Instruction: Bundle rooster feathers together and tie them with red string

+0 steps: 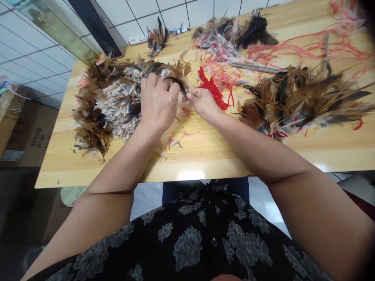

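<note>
My left hand (159, 100) is over the right side of a large pile of brown, grey and white feathers (117, 103), its fingers curled on a dark feather (178, 82). My right hand (202, 102) pinches the lower tip of that same feather between thumb and forefinger. Both hands are close together above the table. Just beyond my right hand lies a bundle of red strings (212, 88). Bits of red thread and feather fluff (177, 141) are scattered in front of my hands.
A second heap of brown feathers (301, 97) lies on the right of the wooden table (202, 156). Farther back are dark feathers (254, 33), pink plastic strands (293, 47), a small feather bunch (158, 39) and a marker (138, 40). A tiled wall (172, 15) borders the back.
</note>
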